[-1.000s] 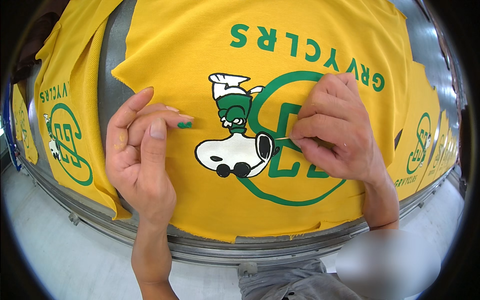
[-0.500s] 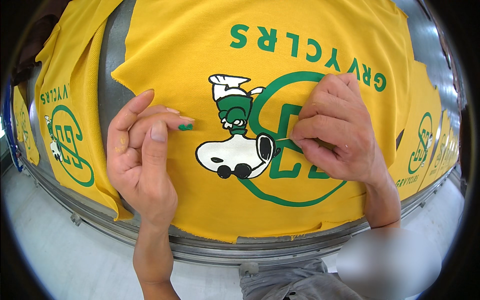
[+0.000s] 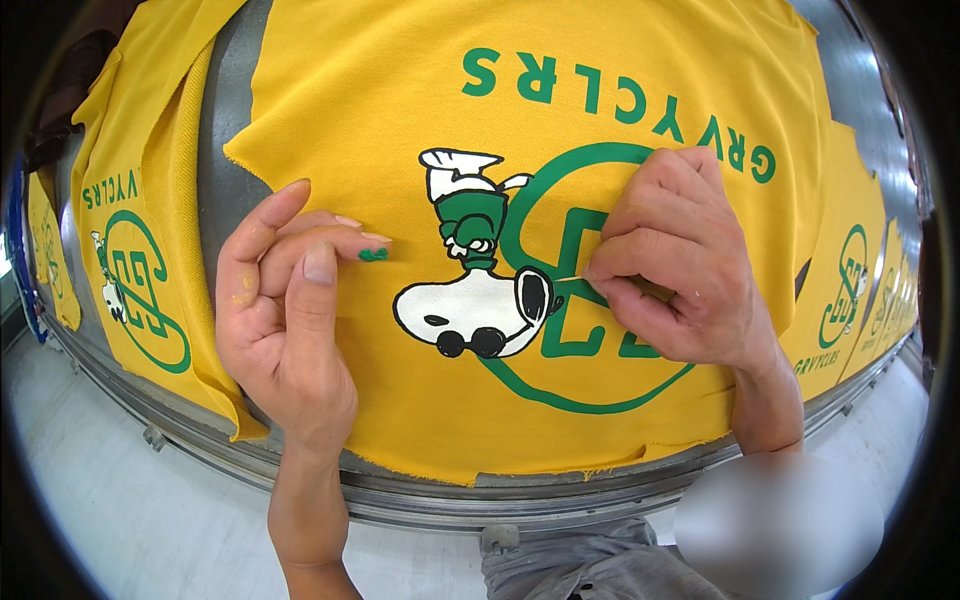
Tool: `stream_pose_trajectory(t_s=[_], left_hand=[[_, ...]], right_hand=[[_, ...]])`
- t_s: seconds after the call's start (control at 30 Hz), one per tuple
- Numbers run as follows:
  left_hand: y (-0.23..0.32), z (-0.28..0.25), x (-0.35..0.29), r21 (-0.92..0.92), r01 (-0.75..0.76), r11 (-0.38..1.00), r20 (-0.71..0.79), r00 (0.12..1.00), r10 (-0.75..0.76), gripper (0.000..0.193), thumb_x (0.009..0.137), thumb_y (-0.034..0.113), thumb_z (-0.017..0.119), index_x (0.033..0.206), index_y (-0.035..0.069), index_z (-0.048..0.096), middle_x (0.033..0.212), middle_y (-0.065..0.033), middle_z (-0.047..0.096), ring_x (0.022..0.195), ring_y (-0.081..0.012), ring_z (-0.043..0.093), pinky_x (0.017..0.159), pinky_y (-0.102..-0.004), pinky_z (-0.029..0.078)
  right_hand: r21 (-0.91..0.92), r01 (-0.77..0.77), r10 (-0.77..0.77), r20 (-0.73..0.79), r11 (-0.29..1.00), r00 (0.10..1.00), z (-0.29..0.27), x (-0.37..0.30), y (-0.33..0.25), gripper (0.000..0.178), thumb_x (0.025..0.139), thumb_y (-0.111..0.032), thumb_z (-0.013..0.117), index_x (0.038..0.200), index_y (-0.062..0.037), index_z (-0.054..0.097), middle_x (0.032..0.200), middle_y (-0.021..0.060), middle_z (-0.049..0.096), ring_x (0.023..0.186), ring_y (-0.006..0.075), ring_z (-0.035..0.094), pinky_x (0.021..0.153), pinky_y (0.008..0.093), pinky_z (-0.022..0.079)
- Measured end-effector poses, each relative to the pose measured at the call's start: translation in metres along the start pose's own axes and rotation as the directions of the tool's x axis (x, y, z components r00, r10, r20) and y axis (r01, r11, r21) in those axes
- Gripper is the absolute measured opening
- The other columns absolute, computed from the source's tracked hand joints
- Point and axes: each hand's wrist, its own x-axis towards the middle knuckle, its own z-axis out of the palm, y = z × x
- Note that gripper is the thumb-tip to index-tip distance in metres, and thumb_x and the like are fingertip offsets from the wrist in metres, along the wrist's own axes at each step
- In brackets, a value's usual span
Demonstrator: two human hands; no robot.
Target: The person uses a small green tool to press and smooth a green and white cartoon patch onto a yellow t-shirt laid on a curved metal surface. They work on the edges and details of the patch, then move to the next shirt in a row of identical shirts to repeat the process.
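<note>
"While the right hand [image 3: 675,255] is over the yellow cloth [image 3: 400,100], what does it hold?"

"Its grip is clamped on a thin stick [image 3: 570,279], pinched between thumb and forefinger, the other fingers curled in."

"Where does the stick point?"

"Leftward, its tip just beside the ear of the printed dog [image 3: 455,305]. I can't tell whether it touches the cloth."

"And the left hand [image 3: 285,310]?"

"To the left of the dog, palm turned up, holding nothing. Its forefinger and thumb are apart, and a green smear [image 3: 372,255] shows on one fingertip."

"Where does the cloth lie?"

"Spread on the metal table [image 3: 232,150], its green letters [image 3: 537,80] upside down. The left cloth [image 3: 185,150] and the right cloth [image 3: 840,195] on either side carry similar prints."
</note>
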Motion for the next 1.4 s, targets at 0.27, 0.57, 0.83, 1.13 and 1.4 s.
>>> stream_pose_trajectory(t_s=[0.27,0.57,0.83,1.13,1.4], left_hand=[[0.000,0.000,0.000,0.017,-0.001,1.000,-0.001,1.000,0.001,0.021,0.100,0.011,0.050,0.100,-0.006,0.063,0.111,-0.0156,0.062,0.100,-0.0191,0.062,0.098,-0.0355,0.044],[0.002,0.001,-0.001,0.013,0.016,1.000,-0.017,1.000,-0.016,0.021,0.100,0.011,0.051,0.103,-0.007,0.062,0.111,-0.0174,0.062,0.100,-0.0205,0.062,0.098,-0.0362,0.044],[0.015,0.022,-0.027,-0.134,0.032,0.990,-0.108,0.993,-0.047,0.033,0.099,0.007,0.050,0.126,-0.011,0.045,0.094,-0.0159,0.068,0.097,-0.0207,0.062,0.097,-0.0356,0.045],[0.009,0.030,-0.034,-0.233,0.012,0.972,-0.163,0.985,-0.052,0.031,0.099,0.005,0.050,0.127,-0.009,0.045,0.094,-0.0161,0.069,0.092,-0.0172,0.063,0.095,-0.0324,0.045],[0.010,0.029,-0.033,-0.240,0.037,0.970,-0.138,0.988,-0.071,0.029,0.099,0.004,0.050,0.125,-0.009,0.048,0.093,-0.0143,0.070,0.092,-0.0148,0.063,0.093,-0.0300,0.046]], right_hand=[[0.010,-0.001,0.001,0.003,1.000,1.000,-0.001,-0.001,0.000,0.019,0.059,-0.003,0.070,0.075,-0.0090,0.063,0.074,0.0014,0.055,0.073,0.0230,0.050,0.072,0.0378,0.033],[0.059,0.012,-0.012,-0.009,0.998,1.000,-0.002,-0.001,0.001,0.019,0.060,-0.001,0.071,0.077,-0.0076,0.066,0.075,0.0021,0.056,0.073,0.0227,0.050,0.071,0.0372,0.034],[0.369,-0.194,0.285,-0.210,0.909,0.935,-0.003,-0.012,-0.006,0.016,0.069,0.003,0.074,0.080,-0.0066,0.066,0.083,0.0044,0.064,0.078,0.0231,0.055,0.070,0.0332,0.043],[-0.195,-0.116,0.122,0.020,0.974,0.992,0.022,-0.046,-0.060,0.017,0.084,-0.009,0.067,0.083,-0.0107,0.050,0.130,0.0042,0.064,0.139,0.0397,0.039,0.114,0.0629,0.018],[-0.220,-0.183,0.189,0.004,0.958,0.982,0.029,-0.042,-0.061,0.015,0.086,-0.012,0.065,0.082,-0.0099,0.051,0.133,0.0024,0.062,0.143,0.0368,0.034,0.114,0.0667,0.017]])
